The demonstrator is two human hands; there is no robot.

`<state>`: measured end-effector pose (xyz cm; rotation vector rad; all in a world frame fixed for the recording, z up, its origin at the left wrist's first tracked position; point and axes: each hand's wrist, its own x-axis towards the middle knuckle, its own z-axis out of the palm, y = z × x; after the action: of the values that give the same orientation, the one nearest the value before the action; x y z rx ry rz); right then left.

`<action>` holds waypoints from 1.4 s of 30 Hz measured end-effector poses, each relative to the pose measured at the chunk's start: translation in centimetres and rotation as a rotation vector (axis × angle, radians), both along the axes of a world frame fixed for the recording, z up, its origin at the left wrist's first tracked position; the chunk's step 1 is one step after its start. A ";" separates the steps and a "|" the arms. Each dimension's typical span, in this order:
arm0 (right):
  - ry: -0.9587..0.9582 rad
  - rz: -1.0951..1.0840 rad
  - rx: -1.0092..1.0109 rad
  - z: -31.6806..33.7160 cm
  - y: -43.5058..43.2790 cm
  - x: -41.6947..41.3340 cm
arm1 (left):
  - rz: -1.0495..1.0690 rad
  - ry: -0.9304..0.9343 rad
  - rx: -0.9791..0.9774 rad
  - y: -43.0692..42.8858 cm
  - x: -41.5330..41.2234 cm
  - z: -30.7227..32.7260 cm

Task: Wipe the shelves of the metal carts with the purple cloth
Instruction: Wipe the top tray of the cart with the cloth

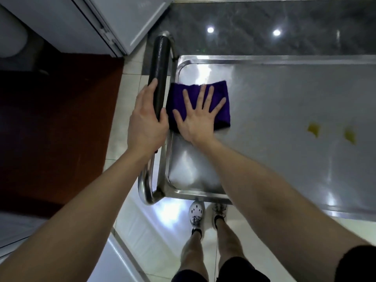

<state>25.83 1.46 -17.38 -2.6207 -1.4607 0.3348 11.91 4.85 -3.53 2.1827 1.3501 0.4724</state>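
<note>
The metal cart's top shelf is a shiny steel tray that fills the right half of the view. A folded purple cloth lies flat at the shelf's left end. My right hand presses on the cloth with its fingers spread wide. My left hand is wrapped around the black padded handle at the cart's left end. Two yellow smears mark the shelf to the right of the cloth.
A dark red mat covers the floor at the left, with white appliance fronts above it and another at the lower left. A dark marble surface runs behind the cart. My feet stand on pale tiles against the cart's near rim.
</note>
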 end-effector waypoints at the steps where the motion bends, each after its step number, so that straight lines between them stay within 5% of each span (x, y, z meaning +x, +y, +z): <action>1: 0.012 0.018 0.011 0.0 -2.2 -1.7 | -0.002 0.012 0.003 -0.1 0.1 0.2; 7: 0.006 0.151 0.026 -1.0 -14.4 -9.0 | -0.019 0.016 0.011 -0.7 0.4 0.8; 15: 0.003 0.116 -0.088 -0.2 -21.6 -4.1 | -0.016 0.074 0.030 -0.5 0.5 0.6; 20: -0.008 -0.032 -0.213 1.5 -29.8 3.9 | -0.063 0.260 0.306 -0.7 0.4 0.8; 25: 0.049 -0.192 -0.285 2.8 -34.7 8.7 | -0.394 0.553 0.605 -1.2 1.8 1.3; 31: 0.058 -0.185 -0.224 1.8 -34.4 8.3 | -0.572 0.719 0.177 -9.1 10.9 0.1; 42: -0.022 -0.099 -0.033 -0.4 -36.4 17.2 | -0.450 0.789 -0.212 -12.2 17.8 -3.9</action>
<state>43.07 -34.94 -17.81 -2.7200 -1.3368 0.3233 29.71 -7.39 -7.42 2.4742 1.1068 -0.7378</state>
